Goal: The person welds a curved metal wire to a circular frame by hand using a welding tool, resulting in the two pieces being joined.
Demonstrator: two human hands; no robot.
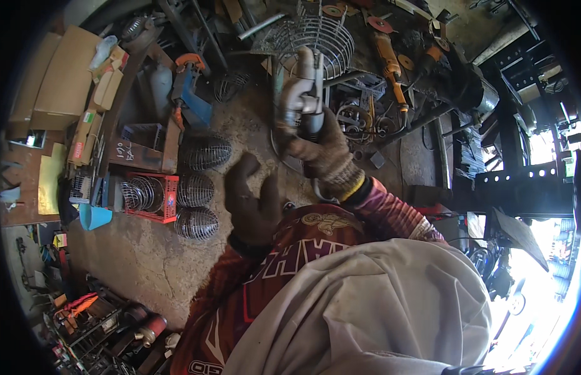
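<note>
My right hand (325, 147), in a brown knit glove with a yellow cuff, is raised in front of the bench. Its fingers wrap round a grey metal tool (312, 103) with a rounded, dark lower end; its exact kind I cannot make out. Just beyond the tool sits a domed wire cage (334, 47) of curved metal rods, and I cannot tell whether they touch. Lower and to the left, my left hand (253, 200) in a dark brown glove hangs over the floor. Its thumb and fingers are apart and hold nothing.
An orange angle grinder (387, 59) lies on the cluttered bench at the far right, near metal rings (356, 119). Several wire cages (197, 223) stand on the floor at left beside a red crate (171, 199). Cardboard boxes (65, 81) are stacked at far left.
</note>
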